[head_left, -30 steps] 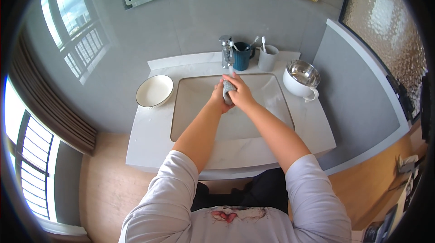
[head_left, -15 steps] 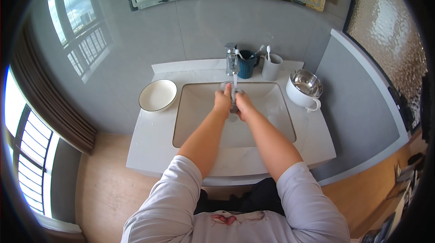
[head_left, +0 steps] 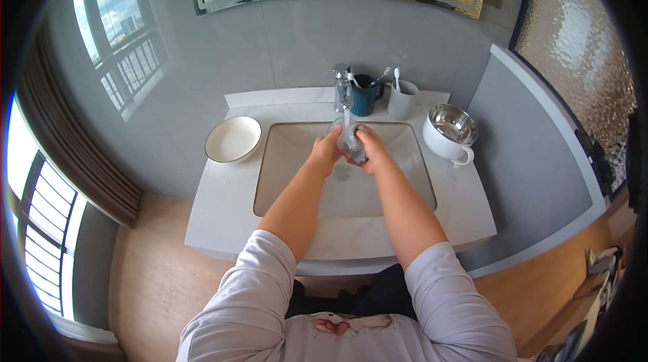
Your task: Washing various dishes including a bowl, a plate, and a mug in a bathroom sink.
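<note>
while water [head_left: 347, 116] runs, grey cloth [head_left: 357, 148] sits between the hands [head_left: 325, 151].

Left of the left hand [head_left: 325, 151], a white bowl [head_left: 233, 140] with a dark rim stands well apart. Beyond the hands, slightly right, a dark blue mug [head_left: 363, 101] holds a leaning toothbrush [head_left: 383, 75]; just right of it, a grey cup [head_left: 402, 102] holds a white-headed toothbrush [head_left: 397, 78]. Right of the right hand [head_left: 373, 151] is a white, steel-lined pot [head_left: 443, 144], its handle facing the near side. Far left of the hands hangs a brown curtain [head_left: 74, 132].
</note>
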A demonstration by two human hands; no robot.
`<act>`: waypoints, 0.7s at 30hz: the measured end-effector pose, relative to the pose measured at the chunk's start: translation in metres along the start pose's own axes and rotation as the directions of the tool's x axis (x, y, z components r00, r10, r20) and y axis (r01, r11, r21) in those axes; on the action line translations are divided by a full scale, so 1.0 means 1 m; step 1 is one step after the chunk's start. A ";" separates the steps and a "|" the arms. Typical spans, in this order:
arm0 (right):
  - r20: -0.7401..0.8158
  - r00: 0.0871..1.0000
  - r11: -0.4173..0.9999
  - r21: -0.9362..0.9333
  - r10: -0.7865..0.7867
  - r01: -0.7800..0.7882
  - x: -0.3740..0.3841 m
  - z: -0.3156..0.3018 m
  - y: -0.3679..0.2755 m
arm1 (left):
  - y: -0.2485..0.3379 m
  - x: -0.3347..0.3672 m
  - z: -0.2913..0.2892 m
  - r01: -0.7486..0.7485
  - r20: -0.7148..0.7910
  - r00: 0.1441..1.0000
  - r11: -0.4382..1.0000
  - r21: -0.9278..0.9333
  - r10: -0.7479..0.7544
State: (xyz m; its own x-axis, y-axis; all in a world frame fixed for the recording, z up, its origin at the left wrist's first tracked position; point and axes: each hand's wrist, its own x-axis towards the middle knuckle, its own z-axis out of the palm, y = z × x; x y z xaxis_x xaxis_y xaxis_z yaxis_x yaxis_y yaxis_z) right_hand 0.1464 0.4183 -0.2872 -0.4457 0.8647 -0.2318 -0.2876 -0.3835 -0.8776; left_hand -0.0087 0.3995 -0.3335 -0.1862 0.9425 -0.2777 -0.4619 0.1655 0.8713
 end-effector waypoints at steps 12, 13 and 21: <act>-0.122 0.877 0.670 -0.696 -0.464 0.258 0.025 -0.026 0.016 | -0.010 -0.008 0.028 -0.014 -0.090 0.995 0.978 0.209 0.033; -0.125 0.878 0.671 -0.697 -0.462 0.254 0.021 -0.023 0.017 | -0.005 -0.014 0.031 -0.010 -0.091 0.995 0.978 0.208 0.029; 0.251 0.815 0.580 -0.596 -0.523 0.556 0.004 0.000 0.009 | 0.015 -0.010 -0.008 0.332 0.122 0.940 0.935 -0.121 -0.318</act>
State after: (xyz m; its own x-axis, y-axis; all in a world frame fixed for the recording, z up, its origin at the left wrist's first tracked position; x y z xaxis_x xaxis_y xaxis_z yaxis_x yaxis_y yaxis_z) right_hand 0.1416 0.4186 -0.2965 -0.4249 0.8237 0.3755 0.0910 0.4516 -0.8876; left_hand -0.0206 0.3906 -0.3211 0.0779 0.8691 -0.4885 -0.5991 0.4325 0.6739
